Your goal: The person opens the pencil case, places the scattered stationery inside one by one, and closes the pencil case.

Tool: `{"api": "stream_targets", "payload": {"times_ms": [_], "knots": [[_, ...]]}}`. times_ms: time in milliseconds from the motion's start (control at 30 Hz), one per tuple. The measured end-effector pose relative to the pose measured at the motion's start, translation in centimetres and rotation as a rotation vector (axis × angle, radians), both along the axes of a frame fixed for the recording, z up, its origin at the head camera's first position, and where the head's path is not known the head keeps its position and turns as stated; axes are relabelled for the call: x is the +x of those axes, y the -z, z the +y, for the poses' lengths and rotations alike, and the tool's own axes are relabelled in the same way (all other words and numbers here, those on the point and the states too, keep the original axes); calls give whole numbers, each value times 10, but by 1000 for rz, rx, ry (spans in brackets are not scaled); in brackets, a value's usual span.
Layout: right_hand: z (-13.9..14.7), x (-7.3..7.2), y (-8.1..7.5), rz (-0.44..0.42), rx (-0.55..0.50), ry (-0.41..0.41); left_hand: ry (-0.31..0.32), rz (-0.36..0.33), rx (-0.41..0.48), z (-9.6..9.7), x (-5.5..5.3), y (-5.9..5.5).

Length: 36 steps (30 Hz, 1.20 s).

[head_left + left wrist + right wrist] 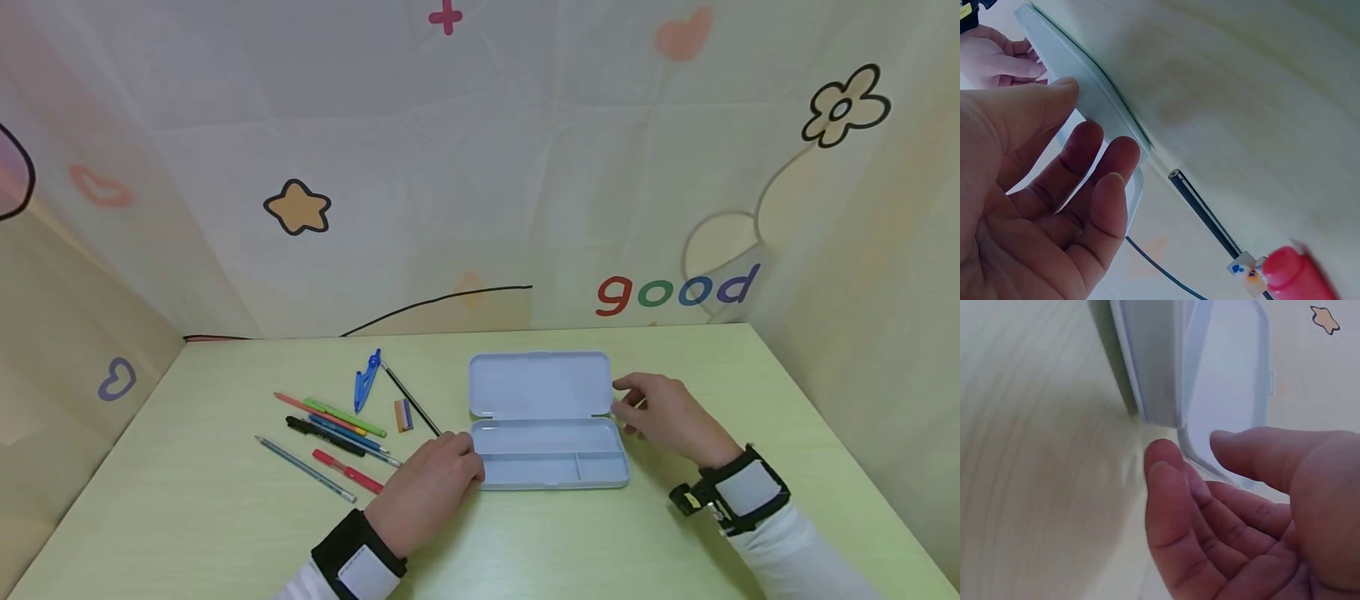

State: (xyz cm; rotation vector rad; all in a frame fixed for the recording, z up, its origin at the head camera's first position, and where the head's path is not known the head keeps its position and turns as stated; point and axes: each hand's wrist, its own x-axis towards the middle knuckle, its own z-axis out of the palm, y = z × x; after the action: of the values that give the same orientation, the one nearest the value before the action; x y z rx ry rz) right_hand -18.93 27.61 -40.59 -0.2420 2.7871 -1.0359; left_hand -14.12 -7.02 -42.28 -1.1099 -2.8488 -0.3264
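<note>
The open pencil case [540,437] lies on the counter [570,542]; at its eight o'clock the left hand [433,479] curls loosely, released, and at three the right hand [667,414] does likewise. A black pen [324,436] lies toward nine.

Booth-like spot: pale table [570,550], cartoon-printed cloth [420,183].
</note>
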Motion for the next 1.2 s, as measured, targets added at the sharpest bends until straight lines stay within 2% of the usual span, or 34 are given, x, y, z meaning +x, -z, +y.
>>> {"api": "stream_targets", "payload": {"times_ms": [200, 400, 700, 900, 1067, 1200], "knots": [[-4, 20, -5, -61, 28, 18, 5, 10, -5, 0, 0, -1], [-10, 37, 0, -96, 40, 40, 0, 10, -17, 1, 0, -2], [-16, 45, 12, -75, 22, 117, -2, 3, -21, -1, 1, -3], [-17, 48, 15, -61, -19, 133, -29, -20, 34, -10, 2, -17], [-17, 49, 16, -55, -35, 151, -39, 37, 111, -29, 2, -32], [-17, 50, 16, -44, -49, 157, -96, 70, 132, -55, 2, -41]]}}
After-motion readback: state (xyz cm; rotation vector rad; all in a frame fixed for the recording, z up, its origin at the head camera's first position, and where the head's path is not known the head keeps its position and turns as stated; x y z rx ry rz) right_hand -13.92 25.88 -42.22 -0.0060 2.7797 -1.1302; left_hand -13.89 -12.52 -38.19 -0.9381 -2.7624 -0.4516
